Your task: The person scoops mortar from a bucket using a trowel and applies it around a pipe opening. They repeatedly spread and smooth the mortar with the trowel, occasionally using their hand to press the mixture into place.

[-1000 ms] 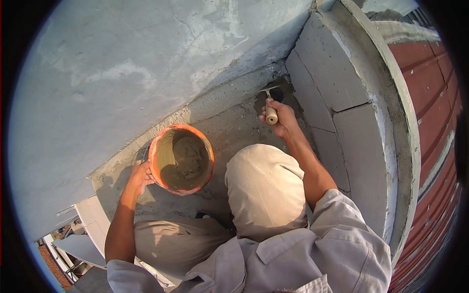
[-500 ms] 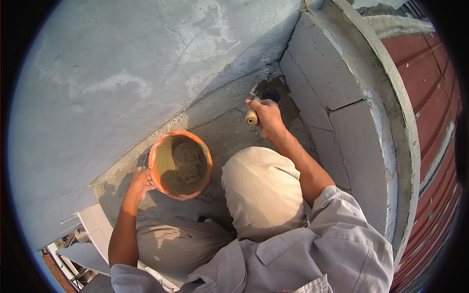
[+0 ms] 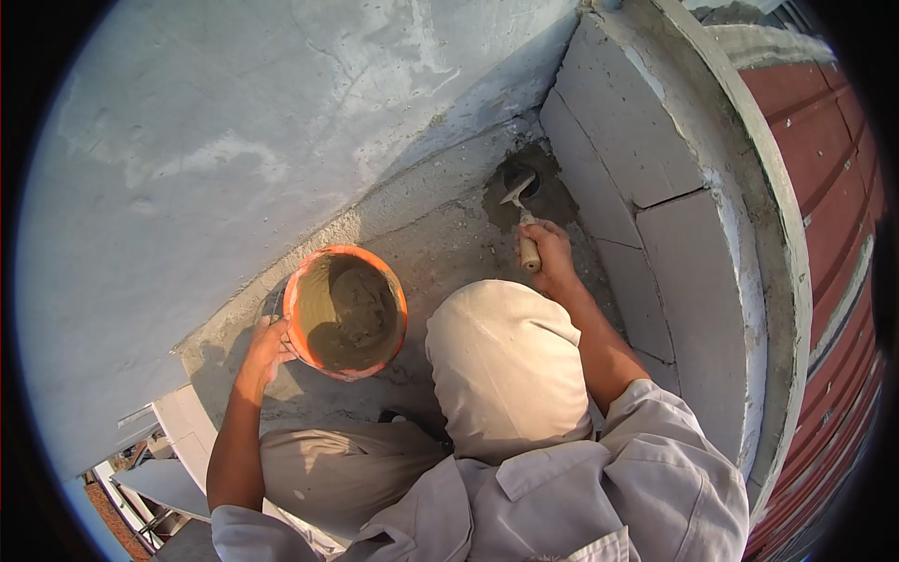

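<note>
My left hand [image 3: 270, 348] grips the rim of an orange bucket [image 3: 401, 323] at its left side. Grey wet mortar [image 3: 361, 309] fills part of the bucket, which leans toward me. In my right hand [image 3: 552, 251] is a trowel [image 3: 530, 245], held by its wooden handle with the fingers wrapped round it. The trowel's small metal blade [image 3: 518, 190] is over the edge of a dark round pipe opening [image 3: 524, 178] in the floor corner. Damp mortar [image 3: 560, 199] surrounds that opening.
A grey plastered wall [image 3: 243, 140] rises on the left and ahead. Along the right runs a low wall of pale blocks [image 3: 688, 253], with a red metal roof [image 3: 824, 159] beyond it. My bent knee [image 3: 506, 365] stands between the bucket and my right arm.
My right hand has moved right and slightly toward me with the trowel, and the blade now shows over the pipe opening. My left hand and the bucket stay nearly still.
</note>
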`<state>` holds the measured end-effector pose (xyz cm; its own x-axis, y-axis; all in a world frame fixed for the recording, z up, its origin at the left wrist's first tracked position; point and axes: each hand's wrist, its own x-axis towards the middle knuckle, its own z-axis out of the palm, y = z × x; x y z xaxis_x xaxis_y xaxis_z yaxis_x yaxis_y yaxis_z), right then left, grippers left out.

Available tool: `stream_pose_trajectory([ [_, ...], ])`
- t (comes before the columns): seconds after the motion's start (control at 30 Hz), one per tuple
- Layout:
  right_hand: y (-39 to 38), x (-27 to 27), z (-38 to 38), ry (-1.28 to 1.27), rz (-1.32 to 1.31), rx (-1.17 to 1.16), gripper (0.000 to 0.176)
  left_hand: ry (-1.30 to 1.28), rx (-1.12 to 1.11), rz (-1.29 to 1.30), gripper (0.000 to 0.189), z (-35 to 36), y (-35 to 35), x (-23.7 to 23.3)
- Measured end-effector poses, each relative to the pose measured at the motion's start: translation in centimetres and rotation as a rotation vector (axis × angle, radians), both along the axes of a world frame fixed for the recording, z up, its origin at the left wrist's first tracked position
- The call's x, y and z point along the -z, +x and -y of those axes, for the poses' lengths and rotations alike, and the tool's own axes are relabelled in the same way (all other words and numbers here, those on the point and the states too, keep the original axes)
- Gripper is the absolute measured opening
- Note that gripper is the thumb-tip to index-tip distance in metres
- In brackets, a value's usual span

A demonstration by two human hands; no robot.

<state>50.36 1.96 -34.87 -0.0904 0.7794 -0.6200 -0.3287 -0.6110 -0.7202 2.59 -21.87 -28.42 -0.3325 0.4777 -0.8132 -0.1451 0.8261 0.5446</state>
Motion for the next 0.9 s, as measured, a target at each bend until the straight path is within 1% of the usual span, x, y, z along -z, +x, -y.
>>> stream_pose_trajectory([
  [0.07,0.3,0.8,-0.7,-0.008,-0.032,-0.004,0.025,-0.009,-0.020,-0.053,0.063,0.0,0.3,0.1],
  [0.17,-0.3,1.9,-1.6,0.005,-0.058,0.005,0.024,-0.003,0.002,-0.036,0.055,-0.2,0.4,-0.3],
  [0.27,-1.4,1.1,-1.8,0.049,-0.071,-0.016,0.028,0.015,-0.011,0.005,0.060,0.0,0.1,-0.2],
  [0.37,-3.1,1.0,-1.6,0.114,0.024,-0.023,0.038,-0.003,-0.013,-0.016,0.064,0.0,0.0,0.0],
  [0.47,-4.1,0.2,-0.9,0.170,0.144,-0.124,0.049,0.014,-0.017,0.007,0.065,0.2,-0.5,0.5],
  [0.57,-4.6,-1.7,0.5,0.187,0.303,-0.246,0.056,0.009,-0.033,-0.010,0.074,0.3,-0.4,0.6],
  [0.67,-4.0,-1.8,1.8,0.235,0.458,-0.393,0.059,-0.010,-0.046,-0.023,0.082,0.3,-0.6,0.8],
  [0.77,-2.2,-1.3,3.7,0.301,0.437,-0.395,0.059,0.010,-0.004,0.030,0.087,0.4,-1.0,0.8],
  [0.87,0.3,1.1,4.8,0.303,0.347,-0.329,0.055,0.003,-0.018,0.000,0.085,0.4,-0.7,0.7],
  [0.9,0.8,1.0,4.7,0.278,0.325,-0.298,0.052,0.006,-0.018,-0.016,0.067,0.2,-0.1,0.2],
])
